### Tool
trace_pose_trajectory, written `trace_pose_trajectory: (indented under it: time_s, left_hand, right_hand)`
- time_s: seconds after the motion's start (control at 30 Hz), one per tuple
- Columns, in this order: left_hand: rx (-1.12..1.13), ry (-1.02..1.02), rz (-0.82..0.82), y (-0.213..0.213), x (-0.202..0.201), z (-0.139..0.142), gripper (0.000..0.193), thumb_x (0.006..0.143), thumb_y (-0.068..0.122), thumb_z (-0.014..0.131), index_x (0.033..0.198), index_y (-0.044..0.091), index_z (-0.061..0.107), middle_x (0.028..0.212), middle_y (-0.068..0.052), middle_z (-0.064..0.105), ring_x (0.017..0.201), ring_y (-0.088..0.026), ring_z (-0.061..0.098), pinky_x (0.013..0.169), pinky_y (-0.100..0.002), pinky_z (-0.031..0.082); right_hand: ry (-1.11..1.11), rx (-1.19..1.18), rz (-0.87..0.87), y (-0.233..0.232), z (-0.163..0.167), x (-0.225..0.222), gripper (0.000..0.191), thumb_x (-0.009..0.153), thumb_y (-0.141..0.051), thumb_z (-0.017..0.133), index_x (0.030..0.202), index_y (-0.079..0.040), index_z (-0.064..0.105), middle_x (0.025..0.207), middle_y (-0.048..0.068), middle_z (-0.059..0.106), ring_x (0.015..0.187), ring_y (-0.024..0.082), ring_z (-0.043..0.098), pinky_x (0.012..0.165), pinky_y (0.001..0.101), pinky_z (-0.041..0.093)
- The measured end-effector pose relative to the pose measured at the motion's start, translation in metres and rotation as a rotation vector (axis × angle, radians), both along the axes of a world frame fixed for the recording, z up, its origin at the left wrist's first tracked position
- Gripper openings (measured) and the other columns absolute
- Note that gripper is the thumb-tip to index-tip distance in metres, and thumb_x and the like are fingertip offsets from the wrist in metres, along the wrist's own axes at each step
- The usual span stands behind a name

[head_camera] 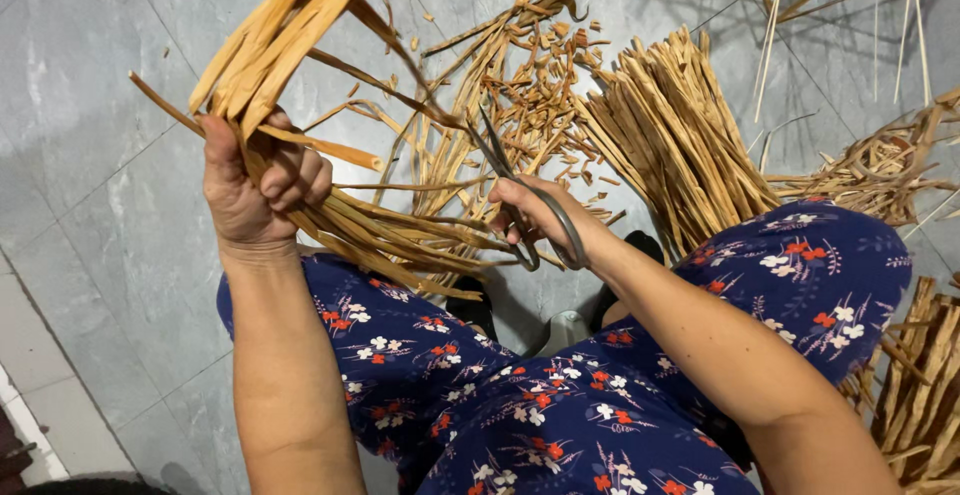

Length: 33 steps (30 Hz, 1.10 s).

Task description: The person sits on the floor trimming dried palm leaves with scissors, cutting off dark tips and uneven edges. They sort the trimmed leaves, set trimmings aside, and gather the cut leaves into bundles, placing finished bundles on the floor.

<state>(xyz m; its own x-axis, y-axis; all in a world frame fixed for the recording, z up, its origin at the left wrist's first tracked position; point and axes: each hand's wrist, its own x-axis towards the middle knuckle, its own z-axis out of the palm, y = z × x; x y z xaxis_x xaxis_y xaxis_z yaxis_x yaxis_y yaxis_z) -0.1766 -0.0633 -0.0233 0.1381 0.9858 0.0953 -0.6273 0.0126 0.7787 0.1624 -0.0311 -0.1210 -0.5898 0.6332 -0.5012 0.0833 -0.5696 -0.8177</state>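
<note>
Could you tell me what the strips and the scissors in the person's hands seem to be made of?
The strips in the left hand look like dried plant fibre: tan, matte, curling, frayed ends. The scissors in the right hand appear to be dull grey metal throughout, loops included.

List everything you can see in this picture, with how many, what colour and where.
Bundle of long tan dried plant strips: one, tan, gripped in the left hand, upper left.
Grey metal scissors: one pair, grey, in the right hand, centre.
Short cut strip scraps: many, brown, scattered on the floor, upper centre.
Stacked pile of tan strips: one, tan, on the floor right of centre.
Further strip piles: at least two, tan, right edge.
Grey tiled floor: one, grey, all around.
Blue flowered garment: one, dark blue with red and white flowers, over the knees.
Left hand: one, closed on the bundle.
Right hand: one, fingers through the scissor handles.
</note>
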Motion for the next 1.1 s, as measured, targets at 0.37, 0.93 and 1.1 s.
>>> trace_pose_trajectory:
  time_s: [0.37,0.93,1.1]
  left_hand:
    - [0.012,-0.028,-0.048,-0.007,0.005,0.001,0.061,0.114,0.060,0.043,0.120,0.004,0.067,0.053,0.008,0.038,0.041,-0.005,0.031,0.050,-0.024,0.030]
    - [-0.028,-0.072,-0.042,-0.008,0.002,-0.002,0.063,0.112,0.062,0.043,0.119,0.004,0.067,0.054,0.007,0.040,0.041,-0.005,0.030,0.052,-0.025,0.033]
    - [0.027,-0.030,-0.015,-0.007,0.002,0.003,0.060,0.113,0.060,0.044,0.119,0.005,0.068,0.053,0.007,0.038,0.041,-0.005,0.030,0.050,-0.024,0.031]
  right_hand:
    - [-0.006,-0.126,0.025,-0.002,-0.014,-0.006,0.072,0.086,-0.072,0.054,0.120,-0.008,0.062,0.088,0.006,0.072,0.068,0.011,0.066,0.058,0.0261,0.050]
    - [0.113,-0.091,-0.212,0.008,-0.023,-0.015,0.064,0.096,-0.061,0.062,0.106,0.002,0.065,0.062,0.000,0.052,0.043,0.008,0.044,0.040,0.0223,0.034]
    - [0.128,-0.121,-0.321,-0.013,-0.017,-0.013,0.060,0.094,-0.063,0.055,0.110,-0.006,0.060,0.072,0.002,0.059,0.052,0.010,0.055,0.048,0.0241,0.046]
